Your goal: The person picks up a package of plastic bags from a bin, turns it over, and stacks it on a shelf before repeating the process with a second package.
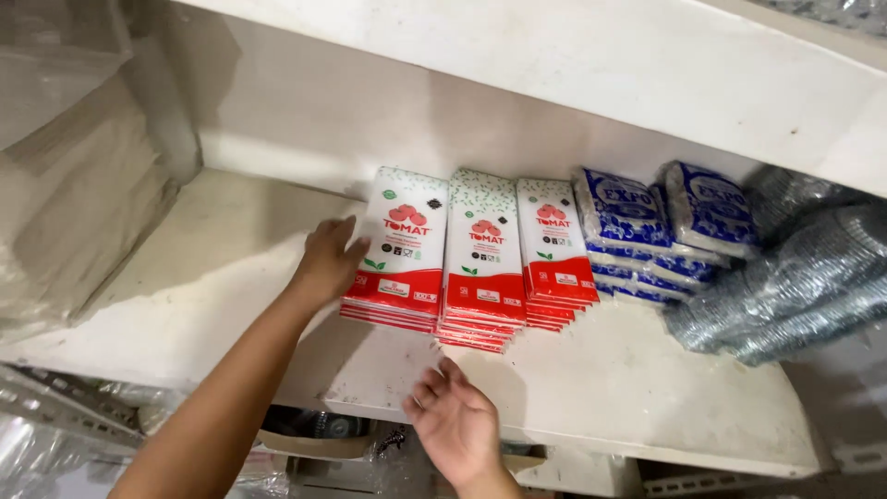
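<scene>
A: Where's the left hand?

B: On the white shelf, flat against the left side of the leftmost red-and-white stack. Fingers extended, loosely together, touching the stack's edge. Not wrapped round anything.

A: Right hand?

B: Below, at the shelf's front edge, just under the middle stack. Palm up-ish, fingers spread and open, holding nothing. Near the stack's front, but can't tell if it touches.

A: Layout of the packs?

B: Three red-and-white stacks side by side, lying flat, tops toward the back wall. Third stack sits right of the middle one, edges touching or nearly so.

A: And beyond those?

B: Blue-and-white packs piled just beside the third stack, a second pile right of that. Far right, silvery mesh bundles touching the blue ones.

A: Left end of the shelf?

B: Clear plastic wrap bunched in the corner, well apart from the stacks.
</scene>
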